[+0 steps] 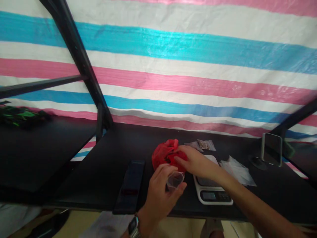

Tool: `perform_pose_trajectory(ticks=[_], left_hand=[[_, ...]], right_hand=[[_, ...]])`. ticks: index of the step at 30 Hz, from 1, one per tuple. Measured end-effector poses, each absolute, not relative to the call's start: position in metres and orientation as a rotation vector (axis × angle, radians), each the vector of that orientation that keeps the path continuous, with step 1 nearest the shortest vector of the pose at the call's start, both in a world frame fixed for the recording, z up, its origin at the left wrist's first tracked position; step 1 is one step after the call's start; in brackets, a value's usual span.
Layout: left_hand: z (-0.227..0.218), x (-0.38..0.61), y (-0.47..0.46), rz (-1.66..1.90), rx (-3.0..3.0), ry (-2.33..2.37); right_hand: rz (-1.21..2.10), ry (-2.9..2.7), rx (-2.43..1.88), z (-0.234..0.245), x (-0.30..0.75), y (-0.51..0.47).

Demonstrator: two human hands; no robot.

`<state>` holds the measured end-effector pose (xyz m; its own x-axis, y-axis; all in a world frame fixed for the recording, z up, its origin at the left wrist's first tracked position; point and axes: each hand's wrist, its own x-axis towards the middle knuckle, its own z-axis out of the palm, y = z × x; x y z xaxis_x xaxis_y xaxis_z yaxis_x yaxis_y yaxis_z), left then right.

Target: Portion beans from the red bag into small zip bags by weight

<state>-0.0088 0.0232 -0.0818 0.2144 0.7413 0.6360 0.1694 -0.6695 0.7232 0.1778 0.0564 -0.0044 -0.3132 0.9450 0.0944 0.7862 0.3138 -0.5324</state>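
The left hand [159,195] is curled around a clear cup [175,180], its fingers on one side and thumb on the other, partly open to the cup's width. The right hand [190,160] bends its fingers into the mouth of a red bag [158,155], just beyond the left; whether they pinch anything I cannot tell. Something dark shows inside the bag, too blurred to name.

The cup could buckle or slip if the left hand squeezes unevenly, since its wall looks thin. The bag could slump and spill if the right fingers drag its loose rim. The right forearm passes over the scale [201,196], so a dropped elbow could nudge it.

The bag is thin, crinkled and rounded; the cup is smooth and see-through. The scale is a white slab with rounded corners. Beyond the right hand lie small flat packets [208,145]; right of its forearm, limp, filmy clear bags [239,170] lie on the matte black desk [119,142].
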Motion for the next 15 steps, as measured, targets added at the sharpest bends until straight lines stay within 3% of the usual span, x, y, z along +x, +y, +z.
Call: perform_pose_trajectory(ticks=[5, 15], left_hand=[[-0.073, -0.021, 0.048, 1.089, 1.704, 0.870], [-0.082, -0.016, 0.058, 1.287, 1.635, 1.208]], right_hand=[[0.486, -2.538, -1.555, -0.016, 0.169, 0.059], [0.420, -2.700, -1.718, -0.019, 0.186, 0.018]])
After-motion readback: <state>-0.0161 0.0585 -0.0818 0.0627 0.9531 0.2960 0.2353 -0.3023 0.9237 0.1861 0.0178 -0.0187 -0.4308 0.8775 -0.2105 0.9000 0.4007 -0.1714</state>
